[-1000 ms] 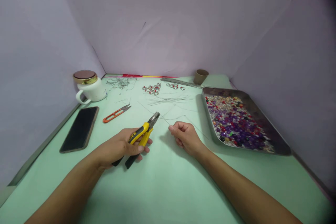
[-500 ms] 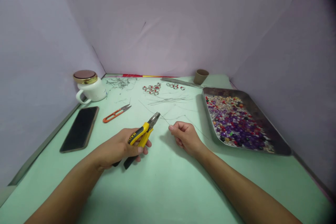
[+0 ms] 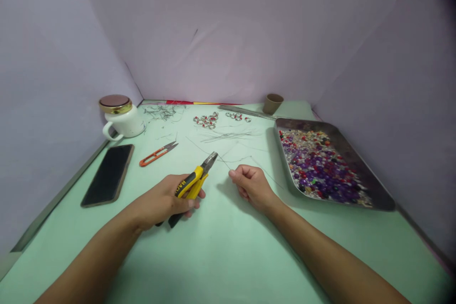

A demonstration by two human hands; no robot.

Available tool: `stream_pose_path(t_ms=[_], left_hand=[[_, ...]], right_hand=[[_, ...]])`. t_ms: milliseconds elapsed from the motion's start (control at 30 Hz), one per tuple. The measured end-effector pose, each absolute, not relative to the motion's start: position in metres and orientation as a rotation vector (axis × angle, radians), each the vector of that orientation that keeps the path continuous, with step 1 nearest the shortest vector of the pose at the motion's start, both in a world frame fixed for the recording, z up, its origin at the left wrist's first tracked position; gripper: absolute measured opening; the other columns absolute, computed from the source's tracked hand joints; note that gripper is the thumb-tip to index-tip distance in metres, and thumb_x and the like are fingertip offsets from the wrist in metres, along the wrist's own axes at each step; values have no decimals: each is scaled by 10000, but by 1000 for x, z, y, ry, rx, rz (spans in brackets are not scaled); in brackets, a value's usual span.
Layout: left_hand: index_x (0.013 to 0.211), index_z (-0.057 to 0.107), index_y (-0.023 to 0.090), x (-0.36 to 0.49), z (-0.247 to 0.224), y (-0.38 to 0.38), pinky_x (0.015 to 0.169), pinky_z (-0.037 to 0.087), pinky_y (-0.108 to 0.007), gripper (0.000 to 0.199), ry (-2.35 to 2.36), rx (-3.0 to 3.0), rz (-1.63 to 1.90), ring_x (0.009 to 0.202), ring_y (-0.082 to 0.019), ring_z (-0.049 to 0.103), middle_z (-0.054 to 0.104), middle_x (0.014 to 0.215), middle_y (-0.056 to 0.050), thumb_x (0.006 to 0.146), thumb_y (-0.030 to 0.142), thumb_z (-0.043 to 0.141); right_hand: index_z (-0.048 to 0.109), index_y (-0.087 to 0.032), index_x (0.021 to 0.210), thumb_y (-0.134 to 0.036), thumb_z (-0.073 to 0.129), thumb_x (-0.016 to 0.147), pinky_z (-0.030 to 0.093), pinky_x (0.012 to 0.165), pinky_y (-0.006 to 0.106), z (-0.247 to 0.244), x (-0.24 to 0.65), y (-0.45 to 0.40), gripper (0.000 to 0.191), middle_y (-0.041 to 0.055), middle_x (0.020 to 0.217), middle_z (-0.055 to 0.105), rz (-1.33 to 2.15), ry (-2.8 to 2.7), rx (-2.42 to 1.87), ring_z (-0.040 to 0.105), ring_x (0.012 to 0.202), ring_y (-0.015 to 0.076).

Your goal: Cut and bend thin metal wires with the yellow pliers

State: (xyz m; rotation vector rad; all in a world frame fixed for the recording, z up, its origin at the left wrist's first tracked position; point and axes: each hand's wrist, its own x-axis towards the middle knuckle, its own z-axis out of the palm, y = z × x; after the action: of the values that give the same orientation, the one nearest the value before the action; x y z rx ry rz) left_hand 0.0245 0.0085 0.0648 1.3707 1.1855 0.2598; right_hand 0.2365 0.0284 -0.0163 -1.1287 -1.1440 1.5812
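Note:
My left hand (image 3: 173,202) is wrapped round the handles of yellow and black pliers (image 3: 194,181), whose metal jaws point up and to the right. A thin wire (image 3: 225,163) runs from the jaws to my right hand (image 3: 252,187), which pinches it between thumb and forefinger. Whether the jaws press fully on the wire is too small to tell. Beyond the pliers lie several loose thin wires (image 3: 228,137). Small rings with red and clear beads (image 3: 206,120) form a cluster farther back.
At right stands a metal tray (image 3: 386,202) of mixed beads. A brown cup (image 3: 273,104) is behind it, beside a wire bundle (image 3: 245,111). At left are orange thread snips (image 3: 158,154), a phone (image 3: 108,175), a lidded white mug (image 3: 124,121) and wire scraps (image 3: 164,112).
Almost nothing differs. The handles of the pliers in my left hand look slightly closer together, and the right hand stays in place on the wire.

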Motion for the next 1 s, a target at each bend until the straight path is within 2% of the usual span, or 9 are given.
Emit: stream_pose_path(t_ms=[233,400,600,1000], left_hand=[[827,518,163,25,64,6,545,397,-252,134,1232,1440,240,568,-115,497,520,688,19,699,175,483],[782,499,167,29,63,3,515,384,-227,95,1169,1480,151,545,-97,466,498,652,40,688,163,485],[824,518,174,34,54,1,503,358,-221,142,1185,1480,124,544,-101,463,488,631,49,685,186,491],[929,543,160,35,44,2,610,427,-284,256,1141,1364,181,647,-144,542,582,813,-31,693,261,537]], right_hand=[[455,-169,545,-398,624,694,204,304,167,-17,238,28,321,-87,358,379,1610,-1130,-1089,282,298,36],[528,-159,659,-375,619,704,258,315,163,-17,238,28,239,-72,444,438,1618,-1096,-1015,350,336,42],[541,-154,658,-363,620,693,241,308,159,-16,236,28,226,-81,407,409,1607,-1093,-1057,320,316,35],[533,-158,660,-367,610,691,265,310,166,-12,232,25,225,-87,409,394,1427,-1142,-1205,331,317,42]])
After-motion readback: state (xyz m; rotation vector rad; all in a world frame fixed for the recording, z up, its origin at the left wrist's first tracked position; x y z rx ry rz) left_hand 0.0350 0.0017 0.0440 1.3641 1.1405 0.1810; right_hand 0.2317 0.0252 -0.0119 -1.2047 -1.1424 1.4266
